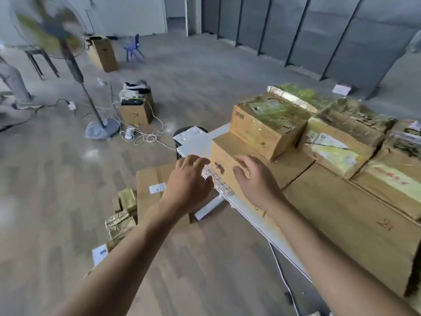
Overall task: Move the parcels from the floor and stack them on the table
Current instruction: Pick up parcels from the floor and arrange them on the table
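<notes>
A plain cardboard parcel (pixel 225 147) sits at the near corner of the white worktop (pixel 196 144), with a taped parcel (pixel 266 126) stacked on its far half. More parcels fill the worktop behind them, among them 1 large carton (pixel 353 220) along its front edge. The left hand (pixel 189 181) hovers just off the worktop's corner, its fingers (pixel 198 159) loosely spread and holding nothing. The right hand (pixel 257 181) is at the plain parcel's front face, fingers (pixel 243 161) relaxed and slightly curved; whether they touch it cannot be told. On the floor beside the worktop lie a flat carton (pixel 150 185) and foil-wrapped parcels (pixel 119 224).
</notes>
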Tool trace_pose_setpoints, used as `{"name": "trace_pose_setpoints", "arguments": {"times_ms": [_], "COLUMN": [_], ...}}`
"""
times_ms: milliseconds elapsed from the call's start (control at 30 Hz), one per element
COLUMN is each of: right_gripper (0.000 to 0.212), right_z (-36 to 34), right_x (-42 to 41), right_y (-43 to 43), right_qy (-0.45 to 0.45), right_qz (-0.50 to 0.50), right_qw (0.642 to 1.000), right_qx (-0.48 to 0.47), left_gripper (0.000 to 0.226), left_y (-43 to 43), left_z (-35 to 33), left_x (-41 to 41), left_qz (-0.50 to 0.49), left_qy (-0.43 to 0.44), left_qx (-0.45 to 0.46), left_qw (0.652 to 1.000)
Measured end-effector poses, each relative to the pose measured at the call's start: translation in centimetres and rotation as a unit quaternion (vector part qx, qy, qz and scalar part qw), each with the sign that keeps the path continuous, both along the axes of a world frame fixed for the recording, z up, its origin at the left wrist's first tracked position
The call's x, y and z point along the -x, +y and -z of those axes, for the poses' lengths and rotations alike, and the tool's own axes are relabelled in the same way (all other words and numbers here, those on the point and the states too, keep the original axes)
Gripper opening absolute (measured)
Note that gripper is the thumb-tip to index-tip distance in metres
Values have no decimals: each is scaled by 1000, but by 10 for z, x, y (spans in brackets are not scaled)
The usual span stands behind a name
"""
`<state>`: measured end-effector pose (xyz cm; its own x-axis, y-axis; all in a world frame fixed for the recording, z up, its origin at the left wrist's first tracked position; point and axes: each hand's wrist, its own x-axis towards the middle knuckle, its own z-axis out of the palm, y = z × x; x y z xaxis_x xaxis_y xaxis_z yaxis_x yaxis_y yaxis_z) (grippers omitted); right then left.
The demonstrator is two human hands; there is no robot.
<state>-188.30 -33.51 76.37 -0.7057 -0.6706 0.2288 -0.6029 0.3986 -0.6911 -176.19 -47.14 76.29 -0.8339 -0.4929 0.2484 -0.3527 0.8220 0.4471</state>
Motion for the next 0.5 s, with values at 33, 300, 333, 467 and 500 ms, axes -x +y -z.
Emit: {"name": "trace_pose_setpoints", "arguments": {"times_ms": [33,300,333,467,500], "right_gripper": [30,29,30,32,32], "right_z": [8,64,70,98,106], "right_x": [-15,-100,-105,-119,-120], "right_y": [-21,-152,-168,-232,-248], "right_qy": [-8,-105,-111,-137,-141], "right_qz": [-13,-86,-94,-141,-151], "right_qw": [1000,988,986,974,970], "right_qx": [-1,-76,-86,-116,-127], "left_gripper": [41,39,39,40,40], "left_y": [-19,-143,-157,-209,-222], "left_z": [7,45,51,75,82], "left_x": [-19,-137,-146,-169,-173], "left_qz": [-14,-138,-153,-206,-219], "left_qy": [-6,-35,-39,-70,-77], "left_qx": [-7,-82,-92,-128,-135], "left_qw": [1000,986,983,968,963]}}
